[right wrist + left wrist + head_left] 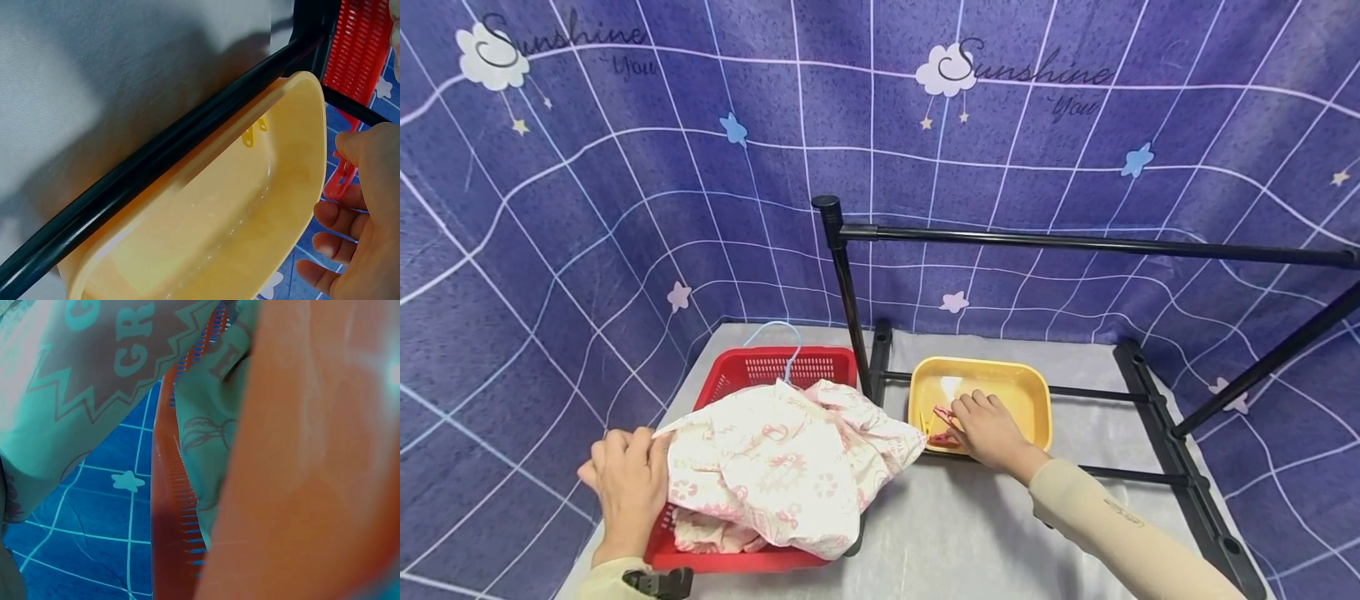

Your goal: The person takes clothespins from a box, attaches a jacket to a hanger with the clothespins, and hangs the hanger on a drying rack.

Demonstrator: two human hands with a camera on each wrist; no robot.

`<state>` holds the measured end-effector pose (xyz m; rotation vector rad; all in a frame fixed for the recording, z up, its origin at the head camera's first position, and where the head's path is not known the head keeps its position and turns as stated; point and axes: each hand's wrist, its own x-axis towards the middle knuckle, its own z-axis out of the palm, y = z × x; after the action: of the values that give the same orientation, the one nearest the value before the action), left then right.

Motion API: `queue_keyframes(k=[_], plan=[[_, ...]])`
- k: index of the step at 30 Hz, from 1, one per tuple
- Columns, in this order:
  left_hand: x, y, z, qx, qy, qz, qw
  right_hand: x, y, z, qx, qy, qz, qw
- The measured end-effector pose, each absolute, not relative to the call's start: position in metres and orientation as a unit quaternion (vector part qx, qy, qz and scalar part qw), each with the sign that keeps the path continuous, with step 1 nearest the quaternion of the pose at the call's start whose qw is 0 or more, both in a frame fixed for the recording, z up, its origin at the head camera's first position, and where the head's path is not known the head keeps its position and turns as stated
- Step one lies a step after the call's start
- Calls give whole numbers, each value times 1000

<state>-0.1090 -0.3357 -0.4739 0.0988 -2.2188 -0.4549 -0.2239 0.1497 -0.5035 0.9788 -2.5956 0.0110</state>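
Note:
A white garment with pink print (775,467) lies draped over a red basket (752,567), and a light-blue hanger hook (790,360) rises from its top. My left hand (628,483) grips the garment's left edge; the garment (94,356) also fills the upper left of the left wrist view. Over a yellow basin (1041,417), my right hand (988,429) pinches a red clothespin (340,178) between thumb and finger. Beneath that hand, another red clothespin (945,439) and a yellow clothespin (925,423) lie in the basin.
A black metal rack stands behind and to the right, with a high crossbar (1000,239), an upright (850,308) beside the basket, and a floor foot (1187,467). More pink-printed cloth (711,533) sits low in the basket. A blue grid curtain (880,150) hangs behind.

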Motion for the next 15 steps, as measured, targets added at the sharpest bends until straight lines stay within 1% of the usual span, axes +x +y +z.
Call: queue_keyframes(k=[5,15], plan=[[-109,-336,-475,41,-887,-181,424,-220,151,-500,352,-918,11,182],[-109,-336,-475,41,-887,-179,424,-216,149,-494,366,-909,14,200]])
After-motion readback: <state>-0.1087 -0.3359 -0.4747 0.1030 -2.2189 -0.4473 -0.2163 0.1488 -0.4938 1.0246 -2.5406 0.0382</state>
